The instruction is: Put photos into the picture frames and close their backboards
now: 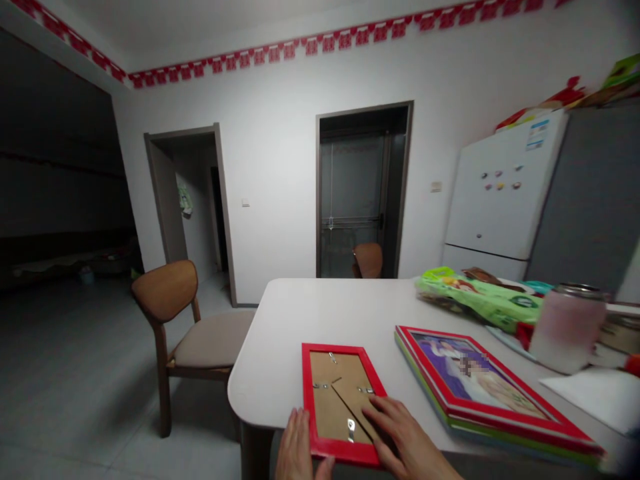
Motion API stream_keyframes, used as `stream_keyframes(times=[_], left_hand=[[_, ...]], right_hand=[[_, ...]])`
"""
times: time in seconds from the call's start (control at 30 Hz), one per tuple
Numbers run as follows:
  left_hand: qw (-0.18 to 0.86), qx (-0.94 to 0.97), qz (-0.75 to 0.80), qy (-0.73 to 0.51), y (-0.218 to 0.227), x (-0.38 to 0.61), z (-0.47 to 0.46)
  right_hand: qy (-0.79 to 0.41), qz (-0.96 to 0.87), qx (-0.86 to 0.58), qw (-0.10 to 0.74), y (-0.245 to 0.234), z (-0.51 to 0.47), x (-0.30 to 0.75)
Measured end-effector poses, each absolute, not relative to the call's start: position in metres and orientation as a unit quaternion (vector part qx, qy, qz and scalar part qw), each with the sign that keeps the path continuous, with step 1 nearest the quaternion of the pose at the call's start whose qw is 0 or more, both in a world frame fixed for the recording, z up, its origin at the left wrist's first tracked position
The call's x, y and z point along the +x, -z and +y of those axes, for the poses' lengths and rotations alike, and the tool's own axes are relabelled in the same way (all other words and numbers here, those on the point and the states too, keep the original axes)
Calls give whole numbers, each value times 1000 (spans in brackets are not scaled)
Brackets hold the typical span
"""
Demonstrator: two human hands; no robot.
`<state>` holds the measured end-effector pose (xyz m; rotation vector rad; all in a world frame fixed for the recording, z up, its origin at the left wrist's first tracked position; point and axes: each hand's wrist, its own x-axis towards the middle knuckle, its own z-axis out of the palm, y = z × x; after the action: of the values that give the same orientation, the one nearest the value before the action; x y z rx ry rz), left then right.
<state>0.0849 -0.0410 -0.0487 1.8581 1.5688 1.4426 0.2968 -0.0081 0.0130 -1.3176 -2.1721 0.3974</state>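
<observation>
A red picture frame [373,453] lies face down at the near edge of the white table, its brown backing board [327,407] upward. Small metal clips and a hanger sit on the board, and a folded-in stand leg [353,398] runs slantwise across it. My left hand [296,445] holds the frame's lower left corner, fingers along the side and thumb at the bottom edge. At the lower right, my right hand [400,433] grips the frame, its fingers over the border onto the board and leg. Just right of it is a stack of picture frames [500,421], with a photo in the top red one.
Behind the stack lie a green snack bag [475,297] and a pinkish jar [567,330]. White paper [600,393] is at the table's right. A wooden chair [205,340] stands left of the table [320,307]; a fridge [500,187] is at the back right.
</observation>
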Motion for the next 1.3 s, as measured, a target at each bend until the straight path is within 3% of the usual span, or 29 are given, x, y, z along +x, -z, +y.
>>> stream_keyframes(times=[0.2, 0.37, 0.8, 0.93, 1.07, 1.3], left_hand=[[128, 728, 578, -346, 9, 82, -44], [200, 722, 579, -321, -14, 91, -25], [198, 702, 599, -330, -2, 86, -3], [186, 705, 597, -334, 1, 87, -2], [177, 710, 591, -340, 6, 87, 0], [169, 713, 593, -333, 6, 87, -1]], right_hand=[[-126, -831, -497, 216, -25, -1, 296], [-98, -799, -554, 213, -28, 31, 298], [-30, -762, -619, 189, -26, 57, 287], [-75, -818, -527, 219, -34, 38, 283], [-201, -884, -389, 162, -45, 16, 273], [-168, -873, -411, 200, -44, 11, 260]])
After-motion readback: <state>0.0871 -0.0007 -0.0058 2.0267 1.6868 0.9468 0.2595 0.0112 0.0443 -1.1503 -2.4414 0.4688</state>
